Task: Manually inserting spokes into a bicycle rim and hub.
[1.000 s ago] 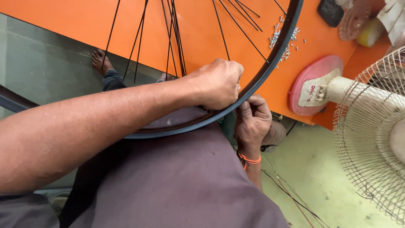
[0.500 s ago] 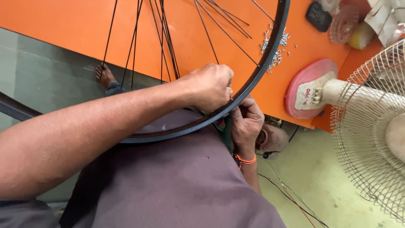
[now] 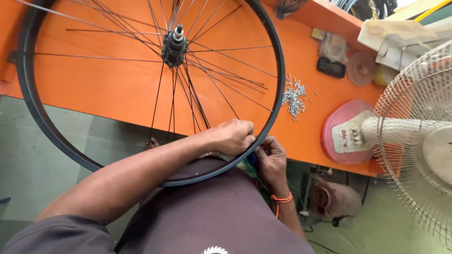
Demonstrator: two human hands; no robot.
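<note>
A black bicycle wheel rim (image 3: 28, 103) with thin spokes and a metal hub (image 3: 175, 44) lies partly on the orange table (image 3: 113, 94) and partly over my lap. My left hand (image 3: 231, 136) reaches in from the left and is closed on the rim's inner side, near its lower right, where the spokes end. Just outside the rim at the same spot, my right hand (image 3: 271, 161), with an orange band on the wrist, pinches a small blue-green tool (image 3: 251, 163). The two hands almost touch across the rim.
A heap of small silver spoke nipples (image 3: 293, 99) lies on the table right of the wheel. A pedestal fan with a pink base (image 3: 348, 134) and wire cage (image 3: 419, 136) stands at the right. Small items (image 3: 332, 67) lie behind it. The floor below is grey-green.
The view has lifted, so the hub and most of the wheel now show. Both hands stay at the same place on the rim, and the right hand has closed in toward the left.
</note>
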